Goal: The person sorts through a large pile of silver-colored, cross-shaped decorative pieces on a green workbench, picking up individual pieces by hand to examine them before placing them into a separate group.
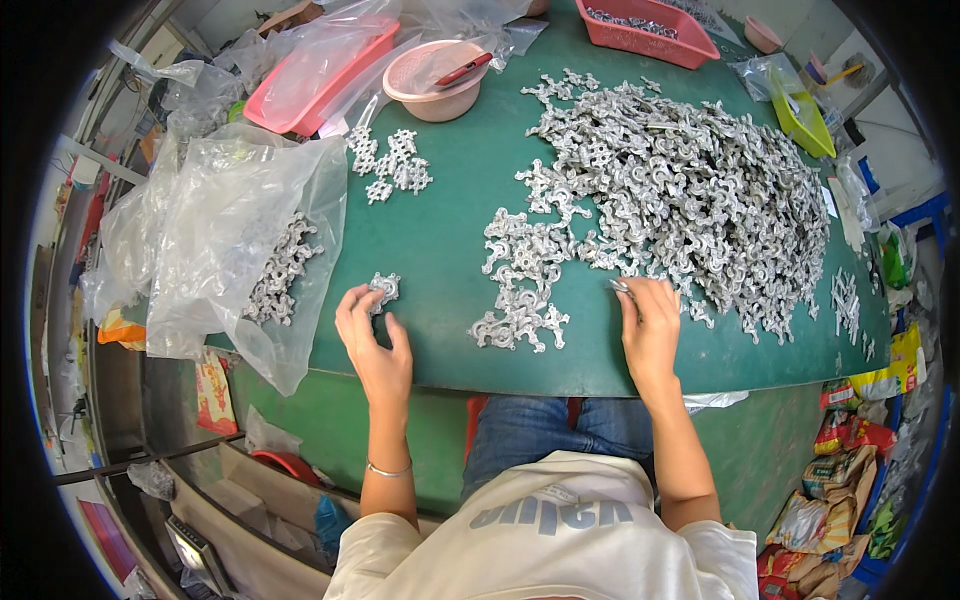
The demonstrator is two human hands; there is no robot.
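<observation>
Silvery metal makes up the lobed part at the fingertips of the left hand, which curves half open; whether it grips the part, I cannot tell. It looks stiff, light and sturdy, perhaps slick, best pinched by its outer lobes. The right hand pinches a small metal piece. Green tabletop leaves room between the left hand and the nearest cluster; its near edge passes beneath both wrists
</observation>
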